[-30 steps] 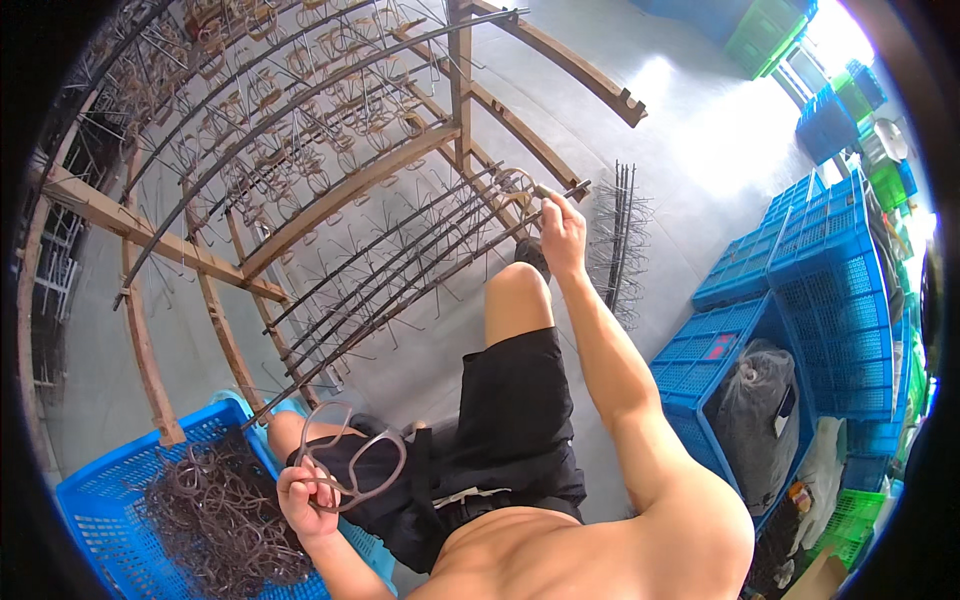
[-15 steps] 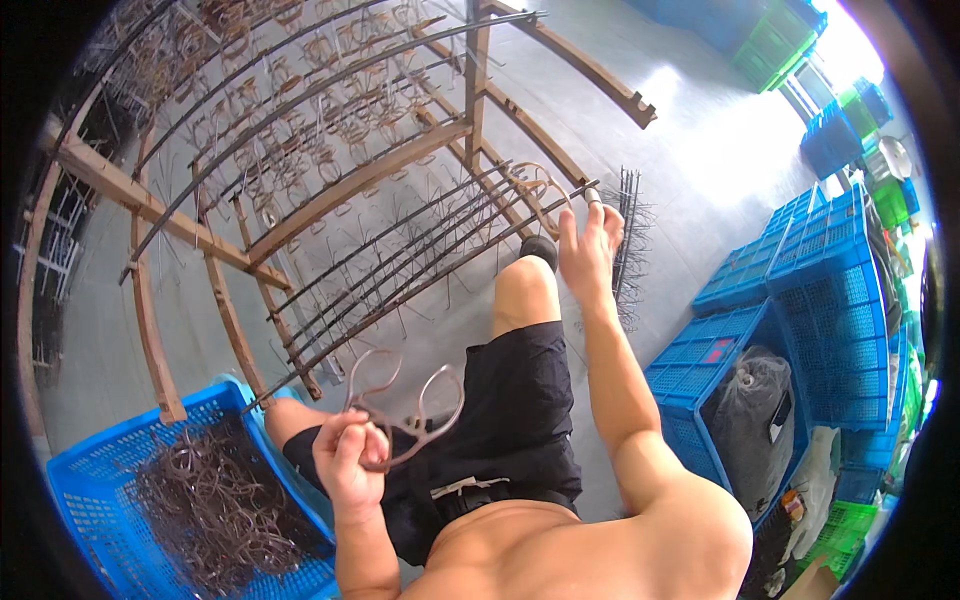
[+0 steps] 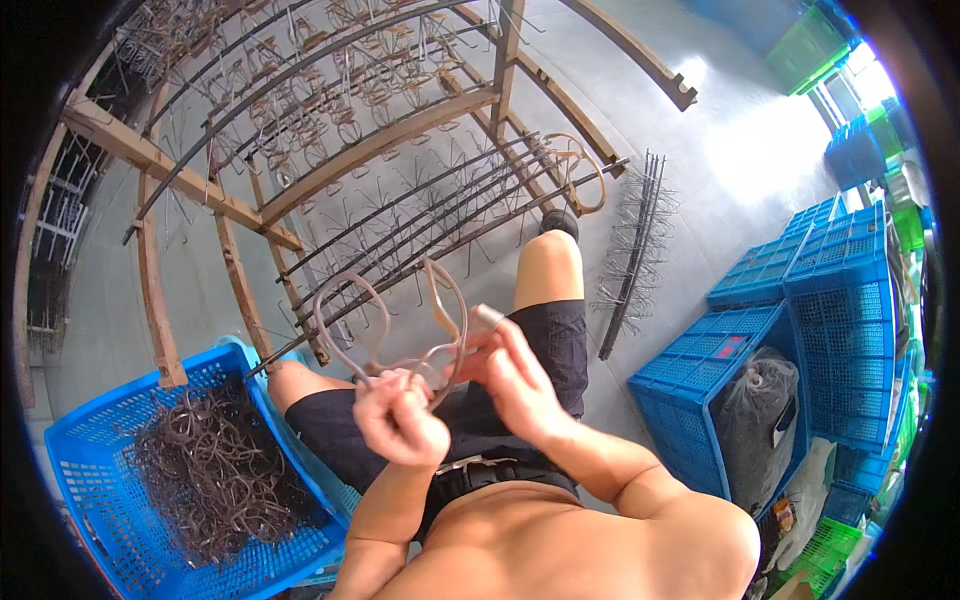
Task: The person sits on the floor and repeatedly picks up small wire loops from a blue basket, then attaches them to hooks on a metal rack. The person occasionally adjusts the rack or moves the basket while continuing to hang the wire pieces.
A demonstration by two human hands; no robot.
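In front of my lap I hold a brown, shiny looped frame [image 3: 322, 318], shaped like an oversized spectacle frame with two rounded loops. My left hand [image 3: 402, 420] is closed in a pinch around its lower middle. Against its right side is my right hand [image 3: 522, 392], the index finger, with a pale band at its tip, stretched upward and the other fingers bent at the loop. Part of that contact is hidden. Another looped frame [image 3: 588, 208] hangs at the right end of a dark rod rack [image 3: 430, 235] with thin wire hooks.
A blue basket [image 3: 75, 440] of tangled brown pieces stands at my lower left. Wooden stands [image 3: 380, 140] carry dark bars with many hanging looped pieces. A hooked rod bundle [image 3: 635, 250] lies on the floor; blue crates [image 3: 840, 330] are stacked at the right.
My right hand has come back from the rack's right end to the looped frame in my left hand. The left hand has risen and moved right, turning the frame more upright.
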